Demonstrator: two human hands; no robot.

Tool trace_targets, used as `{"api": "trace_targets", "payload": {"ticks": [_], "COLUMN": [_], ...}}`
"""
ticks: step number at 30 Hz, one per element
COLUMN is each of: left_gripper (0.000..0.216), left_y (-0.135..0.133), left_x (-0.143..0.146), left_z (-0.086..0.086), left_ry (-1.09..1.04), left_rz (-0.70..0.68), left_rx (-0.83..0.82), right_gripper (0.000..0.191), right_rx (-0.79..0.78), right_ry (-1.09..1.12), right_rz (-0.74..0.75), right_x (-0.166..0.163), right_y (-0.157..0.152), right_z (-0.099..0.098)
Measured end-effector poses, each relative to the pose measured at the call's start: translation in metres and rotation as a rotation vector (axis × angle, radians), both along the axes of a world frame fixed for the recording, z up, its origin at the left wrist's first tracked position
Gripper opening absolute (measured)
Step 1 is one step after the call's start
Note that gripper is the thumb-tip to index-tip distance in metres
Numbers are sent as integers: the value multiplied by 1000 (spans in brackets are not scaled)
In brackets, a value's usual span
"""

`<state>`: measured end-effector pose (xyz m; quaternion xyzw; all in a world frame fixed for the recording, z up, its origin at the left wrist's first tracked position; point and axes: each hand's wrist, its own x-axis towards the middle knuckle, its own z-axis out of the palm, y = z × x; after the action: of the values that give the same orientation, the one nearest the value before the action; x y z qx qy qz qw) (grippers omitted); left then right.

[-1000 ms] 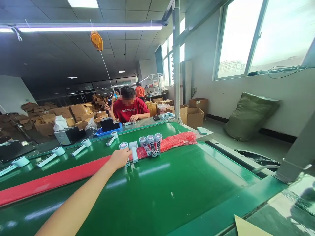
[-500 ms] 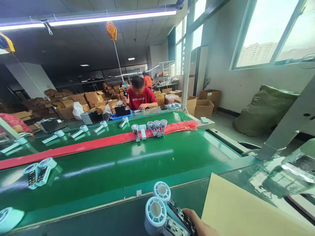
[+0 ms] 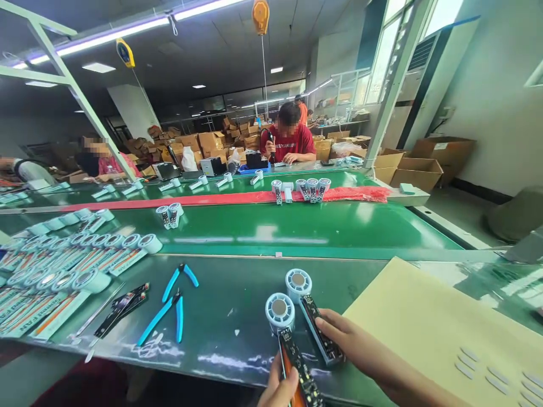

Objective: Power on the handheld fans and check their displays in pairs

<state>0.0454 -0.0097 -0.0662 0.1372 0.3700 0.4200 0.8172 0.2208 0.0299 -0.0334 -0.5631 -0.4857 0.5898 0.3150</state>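
Two light blue handheld fans with open handles lie in front of me on the dark bench. My left hand [image 3: 280, 385] is closed around the handle of the nearer fan [image 3: 280, 309], whose dark circuit board and orange side show. Around the handle of the farther fan [image 3: 298, 282], my right hand [image 3: 339, 336] has its thumb and fingers on the edge beside the circuit board. Left of them, two blue-handled cutters [image 3: 172, 308] lie apart on the bench, beside loose dark circuit strips [image 3: 123, 308].
Rows of fans [image 3: 91, 280] in printed sleeves fill the bench's left end. A yellow sheet [image 3: 407, 322] with grey strips lies at right. Beyond, a green conveyor [image 3: 237, 229] carries fans along a red strip [image 3: 203, 199]. A co-worker [image 3: 292, 141] sits across it.
My view has swung left and down, bringing the cutters and fan rows into sight. My left hand has appeared, gripping the nearer fan. The right hand stays on the farther fan.
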Motion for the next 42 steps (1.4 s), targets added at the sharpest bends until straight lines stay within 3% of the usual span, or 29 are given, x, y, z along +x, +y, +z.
{"api": "trace_targets", "payload": {"ticks": [3,5,9,11,14,18,23,28,30,37,42], "left_gripper": [69,60,44,42,45,46,51,96,103,83,86], "left_y": [-8,-13,-19,-20,-21,-23,-28,-31,-31,-35,-36], "left_x": [-13,-18,-20,-18,-16,-14,-13,-12,-12,-13,-15], "left_z": [7,15,26,31,37,38,23,9,6,0,-3], "left_ry": [78,99,62,99,162,159,104,16,4,46,15], "left_rz": [-3,-62,-92,-74,-67,-65,-21,-17,-44,-104,-134], "left_rx": [-63,-62,-33,-43,-50,-45,-48,-50,-30,62,90], "right_gripper": [54,51,36,26,16,14,12,11,11,12,17], "right_rx": [39,132,499,697,862,841,866,937,965,969,944], "right_ry": [-93,-289,-732,-671,-501,-512,-622,-801,-868,-1129,-1167], "right_rz": [71,116,-39,-61,54,85,88,89,104,145,184], "right_x": [-4,-1,-3,-13,-35,-52,-56,-60,-62,-66,-68], "right_y": [-5,-11,-26,-33,-38,-34,-28,-27,-28,-34,-38], "right_z": [4,4,5,7,8,10,14,13,13,21,23]}}
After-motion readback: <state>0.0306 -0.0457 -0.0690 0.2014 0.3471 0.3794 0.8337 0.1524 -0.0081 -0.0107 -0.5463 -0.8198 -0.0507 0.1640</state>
